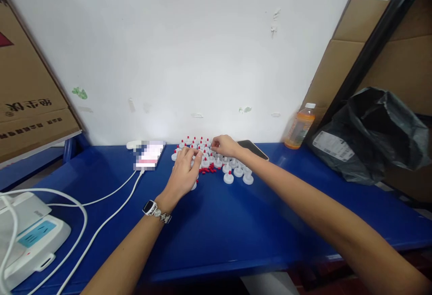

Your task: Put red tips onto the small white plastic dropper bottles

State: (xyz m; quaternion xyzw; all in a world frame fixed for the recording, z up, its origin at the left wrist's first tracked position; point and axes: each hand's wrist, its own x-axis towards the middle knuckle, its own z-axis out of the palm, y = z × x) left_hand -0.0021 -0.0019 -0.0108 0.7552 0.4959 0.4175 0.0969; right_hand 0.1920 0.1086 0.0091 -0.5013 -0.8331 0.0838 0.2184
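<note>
My left hand [185, 172] reaches over the left part of a cluster of white spouted caps, its fingers curled and the thumb near the fingertips. Whatever it holds is hidden beneath it. My right hand [225, 145] is closed in a pinch at the back of the cluster; what lies between its fingertips is too small to make out. Many white caps carry red tips, such as the white spouted cap [228, 178] at the front. Others on the right have bare spouts, like this bare white cap [248, 179]. Loose red tips [208, 169] lie scattered between the hands.
The blue table [216, 232] meets a white wall. A lit phone [148, 155] with a cable lies left; a dark phone [254, 149] lies behind my right forearm. An orange drink bottle [299, 126] and a black plastic bag [367, 137] stand right. A white device [37, 236] sits front left.
</note>
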